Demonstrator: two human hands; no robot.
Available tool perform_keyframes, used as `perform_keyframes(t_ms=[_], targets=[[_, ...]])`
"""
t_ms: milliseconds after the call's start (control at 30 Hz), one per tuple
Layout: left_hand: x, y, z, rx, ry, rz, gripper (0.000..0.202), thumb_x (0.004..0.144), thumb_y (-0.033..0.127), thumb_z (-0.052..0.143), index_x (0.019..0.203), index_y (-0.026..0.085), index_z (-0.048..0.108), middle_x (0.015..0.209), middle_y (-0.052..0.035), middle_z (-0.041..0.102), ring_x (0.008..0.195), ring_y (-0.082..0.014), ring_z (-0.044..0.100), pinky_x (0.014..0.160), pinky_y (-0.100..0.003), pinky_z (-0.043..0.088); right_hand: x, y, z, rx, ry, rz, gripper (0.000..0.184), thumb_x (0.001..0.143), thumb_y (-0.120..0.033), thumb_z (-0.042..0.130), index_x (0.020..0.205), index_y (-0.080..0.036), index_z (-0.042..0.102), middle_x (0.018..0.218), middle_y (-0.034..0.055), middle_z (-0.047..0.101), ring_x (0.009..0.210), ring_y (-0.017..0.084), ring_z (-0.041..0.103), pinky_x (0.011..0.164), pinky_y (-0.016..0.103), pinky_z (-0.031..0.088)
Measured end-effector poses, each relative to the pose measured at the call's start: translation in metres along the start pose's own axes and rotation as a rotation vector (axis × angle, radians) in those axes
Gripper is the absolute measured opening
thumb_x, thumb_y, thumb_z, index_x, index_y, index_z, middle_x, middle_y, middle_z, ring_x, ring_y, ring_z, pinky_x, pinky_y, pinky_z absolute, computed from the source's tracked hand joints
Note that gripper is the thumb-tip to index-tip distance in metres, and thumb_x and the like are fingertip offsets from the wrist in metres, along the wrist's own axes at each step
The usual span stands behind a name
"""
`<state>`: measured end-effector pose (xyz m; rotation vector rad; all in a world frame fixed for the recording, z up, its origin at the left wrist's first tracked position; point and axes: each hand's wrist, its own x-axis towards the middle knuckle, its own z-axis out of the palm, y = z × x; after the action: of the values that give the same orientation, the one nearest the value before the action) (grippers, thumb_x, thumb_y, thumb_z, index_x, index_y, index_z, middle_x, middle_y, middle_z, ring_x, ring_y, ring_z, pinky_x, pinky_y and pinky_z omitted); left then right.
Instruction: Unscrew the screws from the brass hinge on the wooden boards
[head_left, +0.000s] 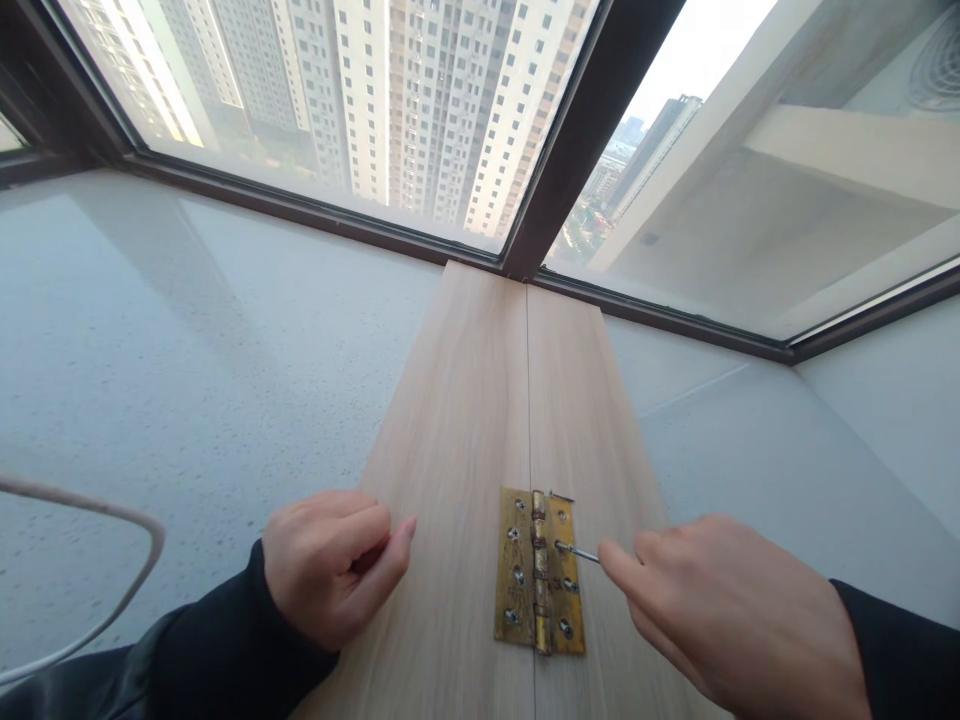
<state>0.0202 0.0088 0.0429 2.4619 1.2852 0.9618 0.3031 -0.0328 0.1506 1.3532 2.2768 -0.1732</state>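
Note:
Two light wooden boards (465,400) lie side by side on a grey window ledge (187,350), running away from me toward the window. A tarnished brass hinge (538,570) spans their seam near me, with screws in several of its holes. My right hand (735,610) pinches a thin metal screw (576,550) that lies with its tip at a hole in the hinge's right leaf. A second loose screw (561,496) rests by the hinge's top right corner. My left hand (334,565) sits curled in a loose fist on the left board's edge, with nothing seen in it.
A dark window frame (570,150) meets the boards' far end, with tall buildings outside. A white cable (112,560) loops over the ledge at the lower left. A pale wall (885,420) rises at the right.

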Motion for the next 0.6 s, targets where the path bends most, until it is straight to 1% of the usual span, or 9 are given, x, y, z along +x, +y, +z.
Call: perform_keyframes(t_ms=[33, 100, 167, 267, 367, 400, 467, 533, 600], targets=[[-0.001, 0.0, 0.0, -0.004, 0.005, 0.006, 0.043, 0.085, 0.021, 0.05, 0.048, 0.017, 0.029, 0.048, 0.0052, 0.027, 0.047, -0.0083, 0.024, 0.049, -0.027, 0.023, 0.0, 0.001, -0.001, -0.041, 0.034, -0.041, 0.016, 0.075, -0.012, 0.045, 0.07, -0.02, 0.057, 0.06, 0.0046, 0.058, 0.047, 0.016, 0.043, 0.05, 0.032, 0.013], [-0.002, 0.001, -0.001, 0.003, 0.004, 0.016, 0.043, 0.085, 0.021, 0.049, 0.047, 0.017, 0.031, 0.047, 0.0049, 0.029, 0.046, -0.0084, 0.026, 0.049, -0.027, 0.024, 0.001, 0.003, -0.006, 0.083, 0.052, 0.048, 0.014, 0.075, -0.015, 0.047, 0.066, -0.02, 0.057, 0.06, 0.005, 0.058, 0.051, 0.017, 0.048, 0.05, 0.032, 0.018], [-0.004, 0.003, -0.001, 0.025, -0.015, 0.02, 0.043, 0.086, 0.022, 0.048, 0.047, 0.017, 0.032, 0.046, 0.0047, 0.031, 0.046, -0.0082, 0.028, 0.049, -0.027, 0.026, 0.004, 0.004, -0.01, 0.461, -0.033, 0.244, 0.015, 0.076, -0.023, 0.049, 0.066, -0.019, 0.059, 0.058, 0.0037, 0.054, 0.052, 0.016, 0.048, 0.048, 0.03, 0.025], [-0.005, 0.005, -0.001, 0.048, -0.039, 0.011, 0.042, 0.086, 0.023, 0.047, 0.047, 0.016, 0.034, 0.046, 0.0047, 0.032, 0.046, -0.0077, 0.03, 0.05, -0.026, 0.027, 0.008, 0.003, -0.014, 1.141, -0.219, 0.537, 0.021, 0.076, -0.032, 0.047, 0.082, -0.018, 0.062, 0.062, 0.0012, 0.052, 0.043, 0.012, 0.044, 0.039, 0.026, 0.028], [-0.005, 0.007, -0.001, 0.034, -0.039, -0.002, 0.042, 0.087, 0.022, 0.047, 0.047, 0.016, 0.033, 0.046, 0.0049, 0.032, 0.045, -0.0073, 0.03, 0.049, -0.025, 0.026, 0.011, -0.003, -0.018, 1.423, -0.313, 0.771, 0.031, 0.08, -0.034, 0.038, 0.099, -0.02, 0.057, 0.069, 0.0004, 0.056, 0.032, 0.008, 0.034, 0.032, 0.024, 0.021], [-0.005, 0.007, -0.001, 0.023, -0.038, -0.005, 0.042, 0.087, 0.022, 0.048, 0.047, 0.016, 0.033, 0.047, 0.005, 0.031, 0.045, -0.0073, 0.03, 0.049, -0.025, 0.026, 0.012, -0.005, -0.019, 1.408, -0.33, 0.787, 0.029, 0.08, -0.031, 0.036, 0.098, -0.02, 0.056, 0.066, -0.001, 0.055, 0.032, 0.007, 0.031, 0.033, 0.023, 0.02], [-0.005, 0.007, -0.001, 0.007, -0.036, -0.009, 0.042, 0.086, 0.021, 0.048, 0.048, 0.016, 0.033, 0.047, 0.0052, 0.031, 0.046, -0.0073, 0.029, 0.05, -0.026, 0.026, 0.013, -0.006, -0.02, 1.26, -0.325, 0.696, 0.023, 0.078, -0.022, 0.036, 0.088, -0.02, 0.056, 0.055, -0.0041, 0.046, 0.037, 0.007, 0.03, 0.038, 0.023, 0.022], [-0.005, 0.007, -0.001, -0.002, -0.037, -0.01, 0.042, 0.086, 0.02, 0.048, 0.048, 0.016, 0.032, 0.048, 0.0053, 0.03, 0.046, -0.0072, 0.029, 0.05, -0.026, 0.026, 0.012, -0.004, -0.018, 0.971, -0.248, 0.508, 0.016, 0.076, -0.016, 0.038, 0.073, -0.019, 0.054, 0.052, -0.0036, 0.043, 0.046, 0.009, 0.036, 0.047, 0.023, 0.027], [-0.005, 0.006, -0.001, -0.005, -0.041, -0.012, 0.041, 0.087, 0.02, 0.047, 0.048, 0.016, 0.032, 0.048, 0.0054, 0.03, 0.046, -0.0071, 0.028, 0.051, -0.026, 0.025, 0.008, 0.0, -0.012, 0.582, -0.132, 0.248, 0.015, 0.075, -0.014, 0.041, 0.065, -0.02, 0.05, 0.056, -0.001, 0.049, 0.052, 0.012, 0.042, 0.05, 0.027, 0.025]])
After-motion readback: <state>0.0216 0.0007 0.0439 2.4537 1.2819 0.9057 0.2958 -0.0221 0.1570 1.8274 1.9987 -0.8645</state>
